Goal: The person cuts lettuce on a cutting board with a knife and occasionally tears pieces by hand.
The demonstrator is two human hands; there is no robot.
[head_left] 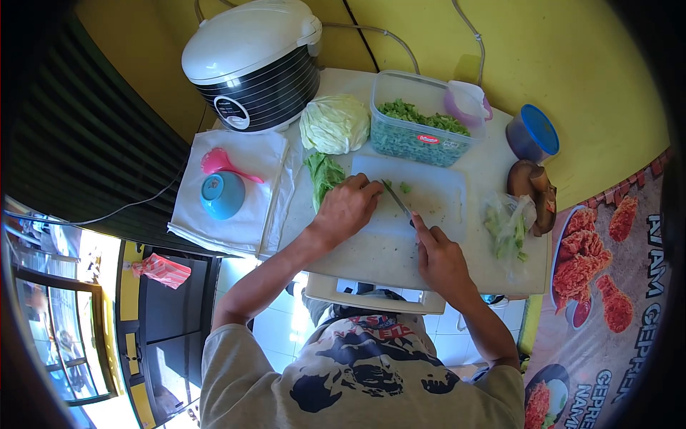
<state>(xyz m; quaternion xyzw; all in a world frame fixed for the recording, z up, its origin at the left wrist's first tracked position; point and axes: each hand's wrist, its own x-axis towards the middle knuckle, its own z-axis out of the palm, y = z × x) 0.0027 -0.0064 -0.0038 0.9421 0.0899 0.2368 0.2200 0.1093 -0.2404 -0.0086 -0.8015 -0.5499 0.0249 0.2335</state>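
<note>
- Right hand [439, 261]: closed round the knife [399, 202] handle, index finger laid forward, probably to steer the blade. Blade points up-left, tip near the left fingertips.
- Left hand [349, 207]: narrow, fingers bent and bunched at the board's left side; tucked tips likely spare them from the edge. Can't tell if anything is pinched under them.
- Board [449, 209]: flat on the table [379, 263], between the person and the tub, so both hands reach it with bent elbows. Small green bits [405, 187] lie on it by the blade.
- Greens [325, 174]: leafy, just beside the board's left edge, next to the left hand; handy for that side. Lower end partly hidden by the hand.
- Bag [511, 229]: clear, green pieces inside, right of the board, off the cutting area.
- Bowl [222, 196]: looks upside down on the white sheets [187, 220], maybe to keep its inside clean. Pink spoon [221, 161] just behind.
- Tub [421, 148]: just behind the board, lid off, chopped greens [429, 120] in it; close, so a short carry.
- Cabbage [334, 124]: left of the tub, beside the cooker [250, 71], out of the knife's way.
</note>
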